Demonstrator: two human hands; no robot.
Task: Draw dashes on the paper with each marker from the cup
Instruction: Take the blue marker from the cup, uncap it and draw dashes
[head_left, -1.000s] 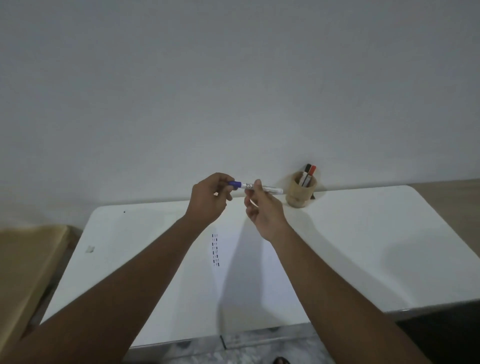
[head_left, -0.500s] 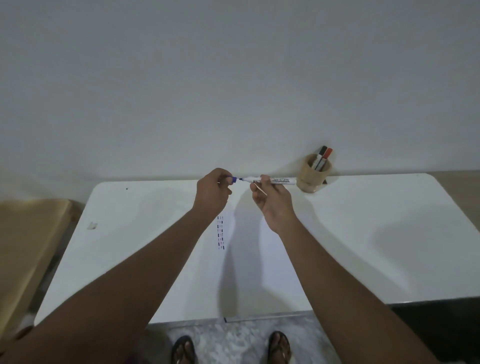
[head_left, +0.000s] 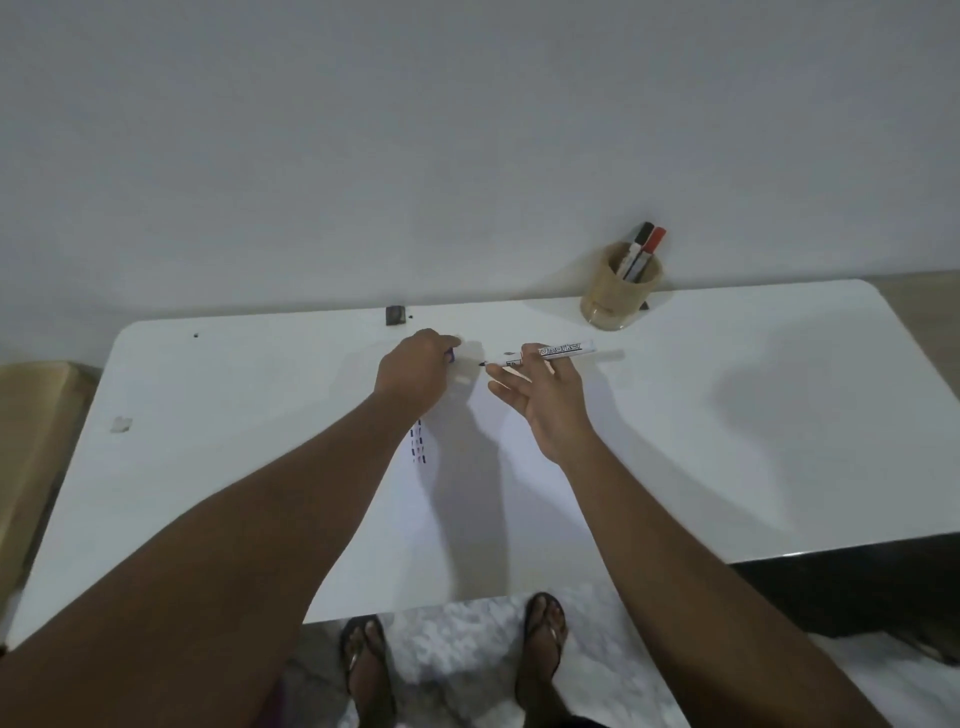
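Head cam: hands apart, left hand (head_left: 415, 371) fisted w/ blue cap (head_left: 450, 356), right hand (head_left: 545, 395) pinching uncapped marker (head_left: 550, 354).

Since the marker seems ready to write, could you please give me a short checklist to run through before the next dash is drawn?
1. Cap off: ok. The cap sits in the left hand, apart from the marker.
2. Tip exposed: ok, it points left, above the paper.
3. Writing grip: not ok. The right hand pinches the marker lying level, other fingers spread.
4. Room beside the existing dashes: ok, bare paper to their right.
5. Paper held down: not ok, neither hand presses it.
6. Other markers in the cup: ok, two stand there.
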